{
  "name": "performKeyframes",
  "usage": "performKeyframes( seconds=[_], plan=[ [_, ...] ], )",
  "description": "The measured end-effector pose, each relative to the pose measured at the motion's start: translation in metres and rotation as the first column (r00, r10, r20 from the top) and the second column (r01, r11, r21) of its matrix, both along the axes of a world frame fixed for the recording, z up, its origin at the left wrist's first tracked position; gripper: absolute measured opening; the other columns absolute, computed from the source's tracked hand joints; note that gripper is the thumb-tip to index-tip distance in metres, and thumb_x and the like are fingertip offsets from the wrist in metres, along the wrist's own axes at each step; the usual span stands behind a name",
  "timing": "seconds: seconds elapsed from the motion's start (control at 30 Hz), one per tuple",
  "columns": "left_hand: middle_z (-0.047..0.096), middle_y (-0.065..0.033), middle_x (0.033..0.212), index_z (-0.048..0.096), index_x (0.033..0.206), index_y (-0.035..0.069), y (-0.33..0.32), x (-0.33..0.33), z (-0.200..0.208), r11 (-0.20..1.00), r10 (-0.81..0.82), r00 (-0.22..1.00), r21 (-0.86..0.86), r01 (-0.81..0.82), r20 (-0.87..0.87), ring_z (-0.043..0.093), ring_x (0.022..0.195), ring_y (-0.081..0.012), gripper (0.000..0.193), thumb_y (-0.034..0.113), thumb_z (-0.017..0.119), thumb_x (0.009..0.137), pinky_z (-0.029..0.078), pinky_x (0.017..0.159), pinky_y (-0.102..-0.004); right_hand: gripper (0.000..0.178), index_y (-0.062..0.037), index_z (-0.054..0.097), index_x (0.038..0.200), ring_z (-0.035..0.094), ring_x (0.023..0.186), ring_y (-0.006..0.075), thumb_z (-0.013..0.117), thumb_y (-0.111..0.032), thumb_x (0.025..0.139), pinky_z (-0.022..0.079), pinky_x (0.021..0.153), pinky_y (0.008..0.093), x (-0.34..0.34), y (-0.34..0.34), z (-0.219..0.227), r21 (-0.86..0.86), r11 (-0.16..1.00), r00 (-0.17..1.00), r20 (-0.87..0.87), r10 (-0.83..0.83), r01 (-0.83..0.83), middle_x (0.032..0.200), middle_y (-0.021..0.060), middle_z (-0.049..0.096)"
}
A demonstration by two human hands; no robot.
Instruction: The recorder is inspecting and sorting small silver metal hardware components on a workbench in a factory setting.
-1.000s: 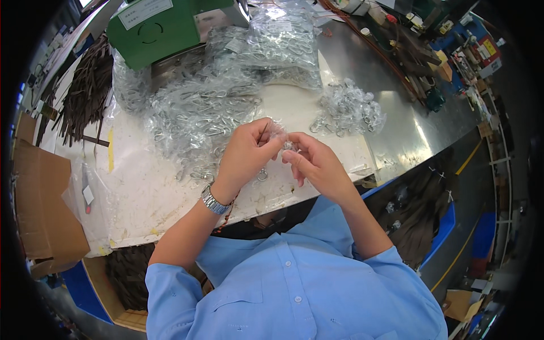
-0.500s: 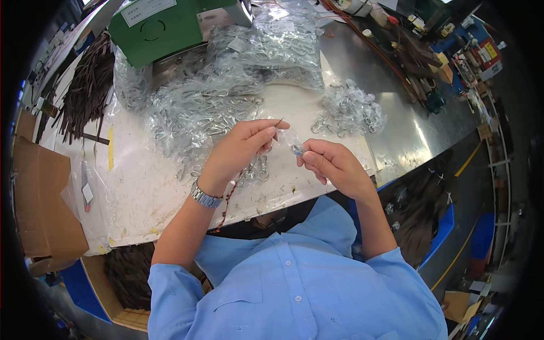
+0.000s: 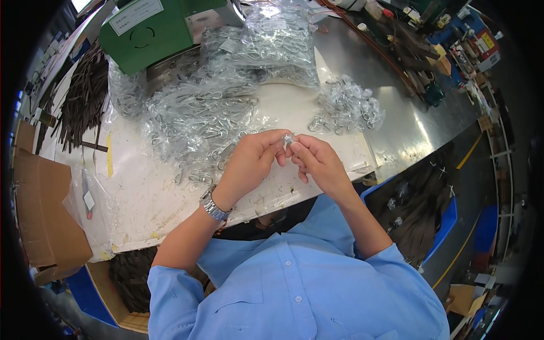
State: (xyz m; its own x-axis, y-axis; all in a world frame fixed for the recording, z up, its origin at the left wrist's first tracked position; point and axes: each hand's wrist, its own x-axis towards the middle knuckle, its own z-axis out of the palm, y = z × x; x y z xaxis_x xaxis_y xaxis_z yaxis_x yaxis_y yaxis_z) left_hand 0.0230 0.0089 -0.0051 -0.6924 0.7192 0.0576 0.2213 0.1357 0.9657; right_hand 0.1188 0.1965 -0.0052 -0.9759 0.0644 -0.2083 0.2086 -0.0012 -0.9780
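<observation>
Above the white board, my left hand (image 3: 253,158) and my right hand (image 3: 322,161) meet at the fingertips. Both are closed on a small plastic-wrapped metal piece (image 3: 288,139); its exact kind is mostly hidden by my fingers. Beyond my left hand spreads a heap of metal snap hooks (image 3: 218,127) on and among clear plastic bags. A smaller pile of plastic-wrapped metal hooks (image 3: 348,107) lies beyond my right hand. A few loose snap hooks (image 3: 198,177) rest beside my left wrist.
Full bags of hooks (image 3: 277,48) stand at the back beside a green machine (image 3: 147,37). Dark strips (image 3: 82,96) hang at far left, above a cardboard box (image 3: 48,209). A knife (image 3: 88,198) lies near it. A blue bin (image 3: 445,232) of dark strips is at right.
My hands have come together at the small wrapped piece, where clear film stretched between them before. The thin brown pointed thing at my left fingertips no longer shows.
</observation>
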Motion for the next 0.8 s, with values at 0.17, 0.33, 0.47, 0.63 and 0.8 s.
performKeyframes(
  seconds=[0.17, 0.33, 0.47, 0.63, 0.8],
  plan=[
    [0.069, -0.0005, 0.077, 0.075, 0.134, 0.003, -0.004, -0.007, 0.011, 0.996, 0.036, 0.998, -0.081, -0.040, -0.046, 0.059, 0.072, -0.0056, 0.033, 0.008, 0.053, 0.110, 0.049, 0.067, -0.0261, 0.023, -0.0012, 0.069, 0.115, 0.057, 0.066, 0.0107, 0.062, -0.023, 0.111, 0.052, 0.064, 0.0324, -0.002, 0.018, 0.011, 0.271, 0.961, 0.996, 0.087, 0.032, -0.054, 0.090, 0.0051, 0.065],
    [0.067, 0.0023, 0.080, 0.075, 0.130, 0.001, -0.017, -0.036, 0.016, 0.965, 0.263, 0.964, 0.001, -0.263, 0.042, 0.054, 0.068, -0.0032, 0.030, 0.011, 0.055, 0.111, 0.044, 0.063, -0.0217, 0.031, -0.0036, 0.068, 0.124, 0.067, 0.068, 0.0263, 0.075, -0.024, 0.102, 0.054, 0.070, 0.0394, -0.006, 0.023, 0.042, 0.711, 0.601, 0.915, -0.394, -0.091, 0.366, 0.115, 0.0091, 0.070],
    [0.066, 0.0035, 0.082, 0.076, 0.128, 0.001, -0.023, -0.034, 0.035, 0.899, 0.365, 0.916, 0.195, -0.393, 0.165, 0.051, 0.068, -0.0012, 0.027, 0.013, 0.058, 0.112, 0.040, 0.060, -0.0194, 0.032, -0.0039, 0.065, 0.110, 0.071, 0.090, 0.0291, 0.080, -0.028, 0.096, 0.057, 0.075, 0.0444, 0.005, -0.034, 0.015, 0.868, 0.489, 0.910, -0.271, 0.314, 0.089, 0.106, 0.0121, 0.065],
    [0.067, 0.0011, 0.080, 0.078, 0.120, 0.001, -0.030, -0.021, 0.059, 0.939, 0.315, 0.949, 0.147, -0.310, -0.013, 0.052, 0.065, -0.0031, 0.024, 0.012, 0.059, 0.109, 0.041, 0.058, -0.0223, 0.026, -0.0046, 0.065, 0.101, 0.071, 0.095, 0.0308, 0.078, -0.025, 0.093, 0.058, 0.075, 0.0472, 0.002, -0.057, -0.006, 0.917, 0.385, 0.930, -0.226, 0.291, 0.102, 0.100, 0.0116, 0.064],
    [0.072, 0.0001, 0.087, 0.079, 0.121, 0.001, -0.039, -0.028, 0.042, 0.978, 0.179, 0.950, -0.057, -0.199, -0.256, 0.059, 0.074, -0.0043, 0.023, 0.014, 0.068, 0.106, 0.046, 0.065, -0.0245, 0.018, -0.0023, 0.069, 0.099, 0.073, 0.090, 0.0330, 0.072, -0.020, 0.097, 0.059, 0.076, 0.0466, -0.005, -0.013, -0.006, 0.928, 0.352, 0.946, -0.218, 0.240, 0.124, 0.096, 0.0136, 0.072]
  ],
)
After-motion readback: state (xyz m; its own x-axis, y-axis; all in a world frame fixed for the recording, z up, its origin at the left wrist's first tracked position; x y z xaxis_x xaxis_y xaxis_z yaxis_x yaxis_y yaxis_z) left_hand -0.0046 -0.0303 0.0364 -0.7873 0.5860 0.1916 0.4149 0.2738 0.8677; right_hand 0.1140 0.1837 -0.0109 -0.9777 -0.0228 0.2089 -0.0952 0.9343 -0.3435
